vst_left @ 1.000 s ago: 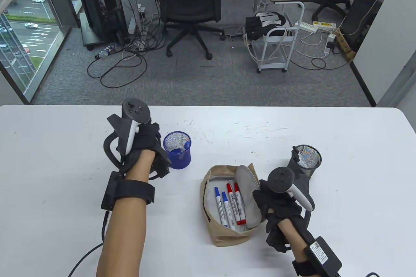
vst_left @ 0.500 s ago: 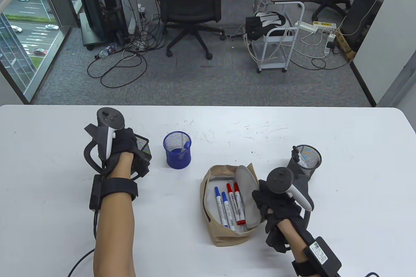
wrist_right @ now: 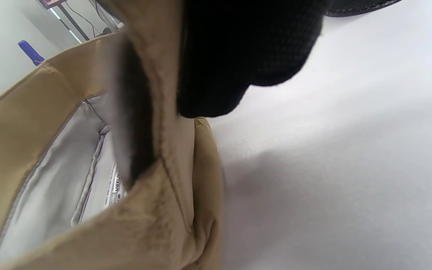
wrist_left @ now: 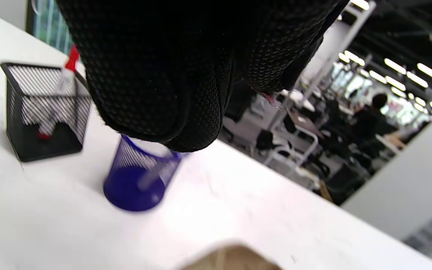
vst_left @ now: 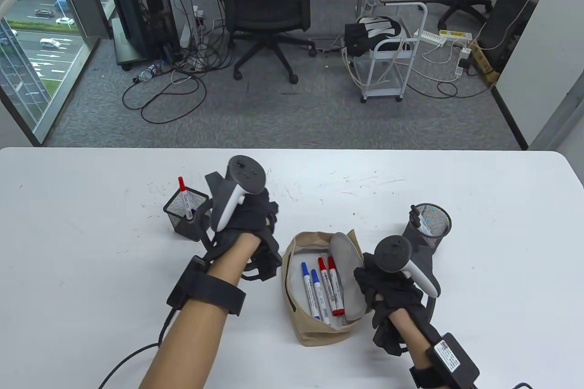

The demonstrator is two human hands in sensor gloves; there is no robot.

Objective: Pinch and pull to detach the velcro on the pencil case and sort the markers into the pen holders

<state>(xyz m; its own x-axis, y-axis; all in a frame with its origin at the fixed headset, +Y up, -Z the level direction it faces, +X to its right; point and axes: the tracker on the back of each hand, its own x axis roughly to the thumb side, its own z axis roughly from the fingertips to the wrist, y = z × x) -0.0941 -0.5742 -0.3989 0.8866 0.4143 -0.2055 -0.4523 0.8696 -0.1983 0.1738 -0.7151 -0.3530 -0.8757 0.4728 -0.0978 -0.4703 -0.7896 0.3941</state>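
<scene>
The tan pencil case (vst_left: 315, 332) lies open, with two blue markers (vst_left: 309, 289) and two red markers (vst_left: 335, 289) inside. My right hand (vst_left: 370, 284) grips the case's flap (vst_left: 346, 266) and holds it back; in the right wrist view a gloved finger (wrist_right: 238, 56) presses on the flap's velcro edge (wrist_right: 137, 112). My left hand (vst_left: 255, 215) hovers over the blue round holder (wrist_left: 137, 183), which it hides in the table view; its fingers (wrist_left: 171, 93) hang loosely and hold nothing. A red marker (vst_left: 184, 197) stands in the black square holder (vst_left: 185, 222).
A round black mesh holder (vst_left: 433, 220) with a black-capped marker stands behind my right hand. The white table (vst_left: 68, 270) ends just beyond the holders. Cables run from both wrists off the front edge.
My left hand went left over the black square holder, then swung right over the blue holder. A red marker now shows in the square holder. The right hand has not moved.
</scene>
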